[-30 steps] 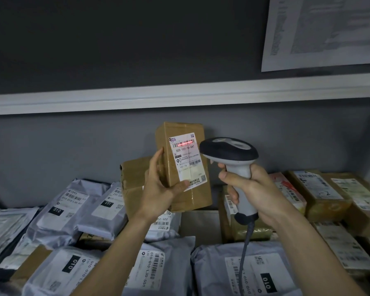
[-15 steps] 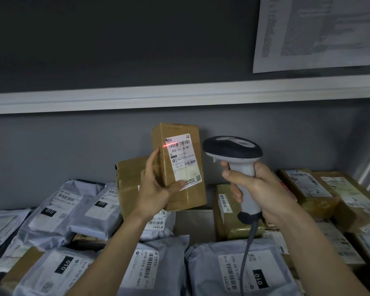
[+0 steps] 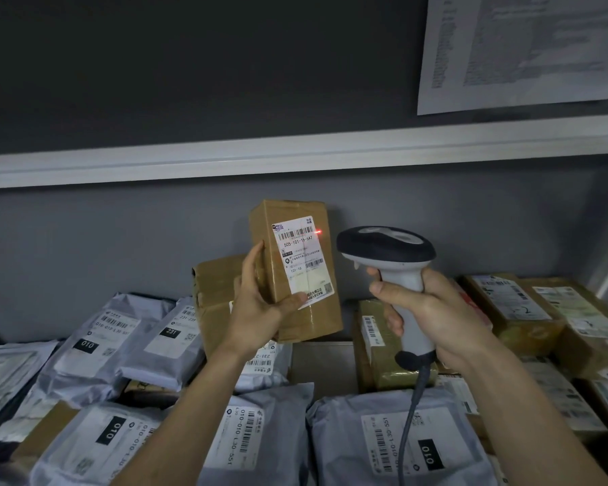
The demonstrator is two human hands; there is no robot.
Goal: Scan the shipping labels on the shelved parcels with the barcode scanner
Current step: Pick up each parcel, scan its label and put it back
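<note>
Two hands work together: the left hand [image 3: 260, 312] grips a cardboard box [image 3: 295, 271] upright above the shelved parcels [image 3: 401, 440], turning its shipping label [image 3: 304, 261] toward the scanner [image 3: 388, 254]. The right hand [image 3: 432, 317] wraps the scanner's handle; its red dot [image 3: 318, 232] sits at the barcode's right edge, apparently just off it.

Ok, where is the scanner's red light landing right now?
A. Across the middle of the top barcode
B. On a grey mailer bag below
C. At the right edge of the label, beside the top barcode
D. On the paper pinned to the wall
C: the red spot sits at the right edge of the shipping label, level with the top barcode, on the cardboard box held up by the left hand; the right hand grips the barcode scanner.
</note>
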